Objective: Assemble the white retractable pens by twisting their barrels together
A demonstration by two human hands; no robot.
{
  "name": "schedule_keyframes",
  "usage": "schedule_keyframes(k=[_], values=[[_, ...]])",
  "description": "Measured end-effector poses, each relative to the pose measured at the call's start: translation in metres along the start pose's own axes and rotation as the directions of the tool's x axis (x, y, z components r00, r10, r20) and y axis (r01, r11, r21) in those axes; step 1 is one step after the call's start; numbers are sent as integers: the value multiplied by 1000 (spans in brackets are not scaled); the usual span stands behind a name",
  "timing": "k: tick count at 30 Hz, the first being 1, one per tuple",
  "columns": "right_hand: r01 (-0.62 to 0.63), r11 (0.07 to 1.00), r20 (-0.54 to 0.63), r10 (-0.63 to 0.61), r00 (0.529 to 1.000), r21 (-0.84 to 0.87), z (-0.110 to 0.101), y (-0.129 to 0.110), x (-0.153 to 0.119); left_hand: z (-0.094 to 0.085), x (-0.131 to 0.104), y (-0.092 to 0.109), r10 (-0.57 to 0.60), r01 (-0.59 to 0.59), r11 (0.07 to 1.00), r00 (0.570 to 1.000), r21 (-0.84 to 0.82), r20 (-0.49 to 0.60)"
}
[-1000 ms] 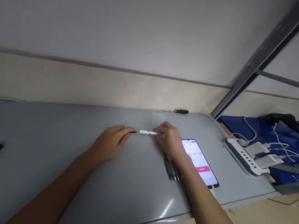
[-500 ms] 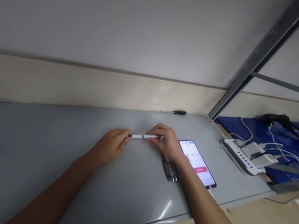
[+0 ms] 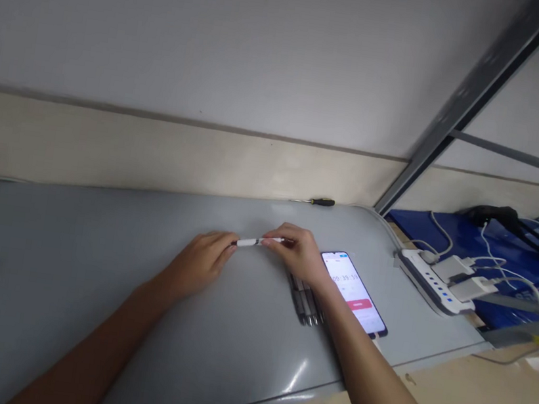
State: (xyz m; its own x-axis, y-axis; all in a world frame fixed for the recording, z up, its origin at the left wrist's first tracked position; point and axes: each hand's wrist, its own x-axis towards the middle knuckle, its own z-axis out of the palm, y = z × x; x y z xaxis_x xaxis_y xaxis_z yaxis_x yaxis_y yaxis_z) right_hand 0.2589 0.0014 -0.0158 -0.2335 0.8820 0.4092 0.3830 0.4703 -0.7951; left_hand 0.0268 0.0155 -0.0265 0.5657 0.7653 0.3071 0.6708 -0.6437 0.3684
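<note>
Pen [image 3: 247, 243], white with a dark band near mid-length, is held roughly crosswise above the desk [image 3: 94, 252], between the two hands. Left hand [image 3: 202, 263]: closed, thumb and fingers pinching the pen's dark left end. Right hand [image 3: 300, 252]: grasping the other end between thumb and fingers (its far tip is partly covered by them). Several dark pens [image 3: 304, 305] lie side by side on the desk, partly hidden by the right hand and forearm. Phone [image 3: 352, 286] lies face up just beside them, screen lit, showing digits and a red button. Screwdriver [image 3: 322, 202] lies near the wall [image 3: 180, 157]. Power strip [image 3: 429, 289], at the desk's right, bears two white chargers [image 3: 454, 269] with cables attached.
</note>
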Motion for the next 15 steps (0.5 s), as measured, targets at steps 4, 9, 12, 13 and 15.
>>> schedule_keyframes(k=[4,9,12,13,15], values=[[7,1000,-9,-7,1000,-17,0,0,0,2,0,2,-6,6,1000,1000,-3,8],[1,1000,16,-2,1000,5,0,2,2,2,0,1,13,-13,1000,1000,-5,-9],[-112,992,24,111,994,56,2,2,2,1,1,2,38,-38,999,999,-8,-33],[-162,984,13,161,987,75,3,1,2,1,1,3,43,-44,999,998,-7,-39],[-249,961,-10,252,968,121,3,-1,1,1,2,5,46,-46,999,998,1,-49]])
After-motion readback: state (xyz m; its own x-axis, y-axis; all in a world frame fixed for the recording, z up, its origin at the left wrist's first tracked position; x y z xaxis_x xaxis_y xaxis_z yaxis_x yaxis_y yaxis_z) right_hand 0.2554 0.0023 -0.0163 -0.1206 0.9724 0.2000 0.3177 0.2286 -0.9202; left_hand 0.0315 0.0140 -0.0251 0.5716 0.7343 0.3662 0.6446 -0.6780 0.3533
